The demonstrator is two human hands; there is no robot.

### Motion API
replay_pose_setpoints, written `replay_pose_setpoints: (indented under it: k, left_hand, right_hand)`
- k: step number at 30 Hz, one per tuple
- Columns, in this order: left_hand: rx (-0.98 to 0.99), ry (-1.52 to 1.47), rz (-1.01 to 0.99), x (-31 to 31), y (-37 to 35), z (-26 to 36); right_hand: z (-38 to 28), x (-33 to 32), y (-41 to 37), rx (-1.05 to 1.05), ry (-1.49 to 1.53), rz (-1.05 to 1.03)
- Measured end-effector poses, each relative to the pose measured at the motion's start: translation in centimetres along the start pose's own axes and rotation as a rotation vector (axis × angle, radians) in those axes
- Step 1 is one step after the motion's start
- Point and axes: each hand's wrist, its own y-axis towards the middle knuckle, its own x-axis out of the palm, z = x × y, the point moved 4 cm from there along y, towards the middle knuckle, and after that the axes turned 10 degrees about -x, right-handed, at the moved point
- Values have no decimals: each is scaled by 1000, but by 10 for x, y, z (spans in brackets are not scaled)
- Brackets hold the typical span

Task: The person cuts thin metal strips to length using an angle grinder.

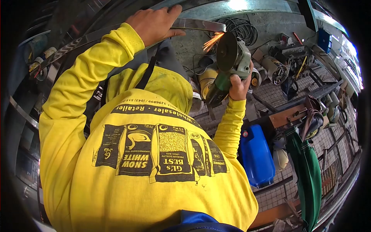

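My left hand (154, 24) is closed around a long metal bar (199, 24), which emerges between the thumb and forefinger. My right hand (240, 86) grips the body of an angle grinder (222, 83) from its right side. The grinder's dark disc (227, 51) is at the bar's right end, and orange sparks (213, 41) fly down and left from there. Both arms are in the sleeves of a yellow printed shirt (162, 193) that fills the lower middle of the view. Some fingers of the right hand are hidden behind the grinder.
A coiled black cable (247, 31) lies on the floor beyond the grinder. To the right are a blue plastic container (257, 154), green cloth (307, 181), a metal can (274, 69) and a blue box (324, 40). Several metal pieces lie across the tiled floor.
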Motion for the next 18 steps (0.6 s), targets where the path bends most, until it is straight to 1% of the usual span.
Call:
replay_pose_setpoints:
  k: [5, 8, 18]
  left_hand:
    - [-7, 9, -2, 3, 1, -1]
    - [24, -19, 85, 2, -3, 0]
    - [4, 11, 73, 2, -4, 0]
  right_hand:
    - [2, -4, 0, -6, -8, -9]
    - [4, -7, 0, -16, -17, -2]
    - [9, -11, -1, 31, -35, -36]
